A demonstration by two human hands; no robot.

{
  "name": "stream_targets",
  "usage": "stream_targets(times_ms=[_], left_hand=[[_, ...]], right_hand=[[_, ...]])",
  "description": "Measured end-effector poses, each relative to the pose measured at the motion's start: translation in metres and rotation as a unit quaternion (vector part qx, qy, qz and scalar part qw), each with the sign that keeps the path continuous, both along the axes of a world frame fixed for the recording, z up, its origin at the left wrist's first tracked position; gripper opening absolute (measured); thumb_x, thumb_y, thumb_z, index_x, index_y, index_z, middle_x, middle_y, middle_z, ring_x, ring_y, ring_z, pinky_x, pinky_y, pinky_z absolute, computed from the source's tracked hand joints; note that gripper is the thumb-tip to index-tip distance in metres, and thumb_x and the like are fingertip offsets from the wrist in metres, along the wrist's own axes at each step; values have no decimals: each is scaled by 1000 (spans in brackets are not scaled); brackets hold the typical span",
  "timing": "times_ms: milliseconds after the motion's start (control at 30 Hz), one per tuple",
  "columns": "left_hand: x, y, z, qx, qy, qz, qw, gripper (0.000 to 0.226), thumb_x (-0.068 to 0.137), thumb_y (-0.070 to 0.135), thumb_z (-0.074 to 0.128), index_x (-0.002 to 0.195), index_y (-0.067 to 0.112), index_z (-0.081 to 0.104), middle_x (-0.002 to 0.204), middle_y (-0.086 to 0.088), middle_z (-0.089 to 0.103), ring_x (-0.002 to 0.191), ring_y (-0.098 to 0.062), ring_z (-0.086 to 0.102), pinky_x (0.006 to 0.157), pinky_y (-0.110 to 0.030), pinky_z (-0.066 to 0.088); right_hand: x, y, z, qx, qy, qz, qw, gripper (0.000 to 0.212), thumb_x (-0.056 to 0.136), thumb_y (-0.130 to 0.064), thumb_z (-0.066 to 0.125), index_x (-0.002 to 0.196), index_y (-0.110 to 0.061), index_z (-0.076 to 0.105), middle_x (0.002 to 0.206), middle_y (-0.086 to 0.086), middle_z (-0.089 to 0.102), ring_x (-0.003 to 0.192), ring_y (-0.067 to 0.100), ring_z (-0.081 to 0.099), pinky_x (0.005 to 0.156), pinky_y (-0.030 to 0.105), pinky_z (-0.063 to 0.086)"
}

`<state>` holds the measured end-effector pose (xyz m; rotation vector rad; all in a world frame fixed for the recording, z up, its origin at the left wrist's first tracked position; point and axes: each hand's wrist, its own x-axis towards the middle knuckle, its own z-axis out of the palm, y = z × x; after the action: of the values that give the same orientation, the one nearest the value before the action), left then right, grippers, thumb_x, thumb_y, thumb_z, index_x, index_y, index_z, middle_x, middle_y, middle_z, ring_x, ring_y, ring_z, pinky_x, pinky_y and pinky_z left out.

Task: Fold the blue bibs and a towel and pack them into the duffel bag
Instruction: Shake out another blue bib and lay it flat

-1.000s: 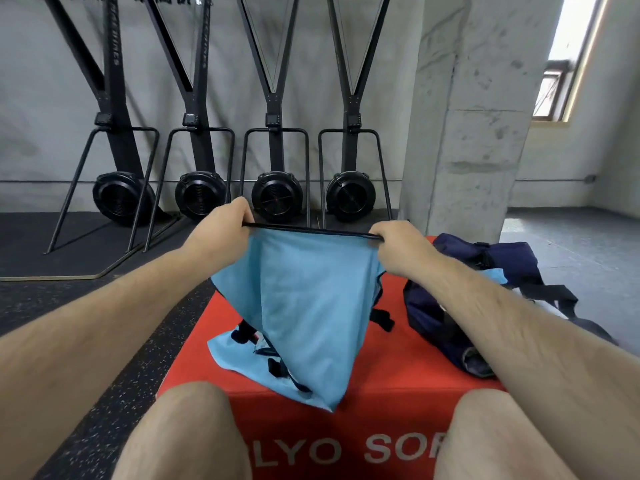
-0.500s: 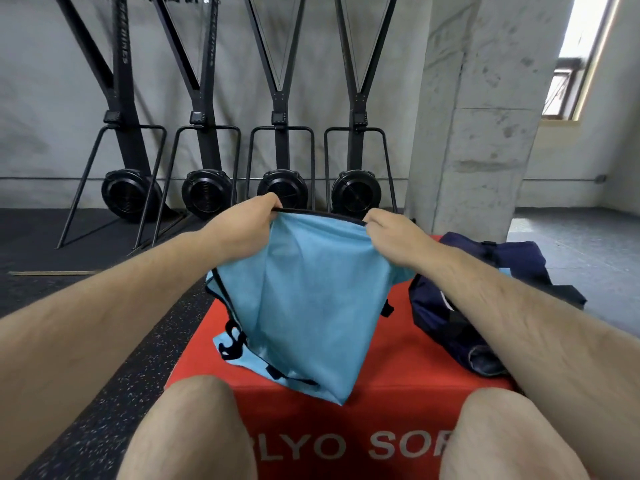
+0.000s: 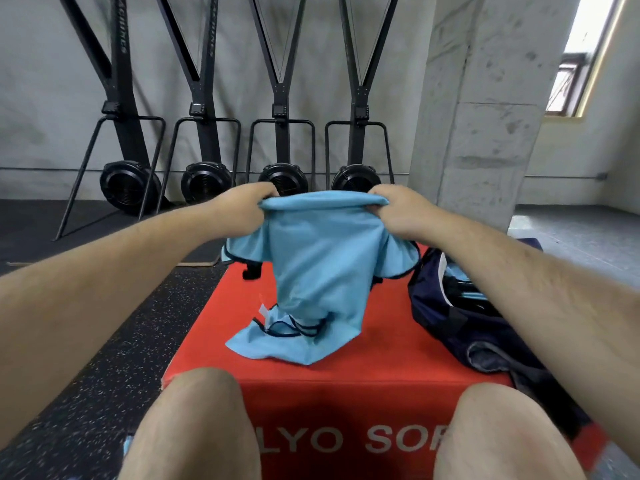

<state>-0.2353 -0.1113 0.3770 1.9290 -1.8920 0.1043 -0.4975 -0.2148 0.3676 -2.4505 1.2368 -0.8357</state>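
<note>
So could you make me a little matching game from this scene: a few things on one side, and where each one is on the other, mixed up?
Things:
1. blue bib
2. duffel bag
3. red box
4. black machines

Places:
A. standing in a row against the back wall
B. held up by the left hand and right hand
C. lying open on the right part of the box top
D. in front of the person's knees, white letters on its side

Pairs: 1-B, 2-C, 3-D, 4-A

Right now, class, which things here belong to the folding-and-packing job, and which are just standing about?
Belong to the job:
blue bib, gripped by left hand and right hand
navy duffel bag
red box beneath them

Standing about:
four black exercise machines
concrete pillar
window
</note>
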Motion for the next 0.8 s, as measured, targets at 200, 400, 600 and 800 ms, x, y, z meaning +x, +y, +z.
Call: stream_targets(times_ms=[200,400,600,800], left_hand=[[-5,1,20,-21,-98,-23,995,26,94,40,58,107,20,46,91,0,58,79,-21,52,66,-35,36],[1,-2,36,31,-238,-3,971,16,90,32,66,94,18,58,92,3,57,91,-24,58,75,-36,48],[1,1,38,-34,-42,-1,999,19,87,-2,41,89,10,55,79,0,55,82,-29,55,57,-31,37],[1,17,52,3,-206,34,978,49,74,66,73,81,25,46,79,7,57,71,-15,53,58,-32,37]], right_hand=[[-11,14,22,-81,127,3,989,66,64,-77,73,101,-26,53,89,-12,58,82,11,57,70,34,47],[-17,-5,30,-167,223,4,960,9,94,-23,61,97,-16,66,98,0,55,97,27,58,82,41,49],[-17,2,33,-99,81,-15,992,15,88,-2,49,93,-13,59,80,-4,56,89,28,60,62,31,40],[-18,11,46,-158,212,-11,965,59,68,-71,76,95,-25,49,95,-8,52,85,17,55,72,38,47]])
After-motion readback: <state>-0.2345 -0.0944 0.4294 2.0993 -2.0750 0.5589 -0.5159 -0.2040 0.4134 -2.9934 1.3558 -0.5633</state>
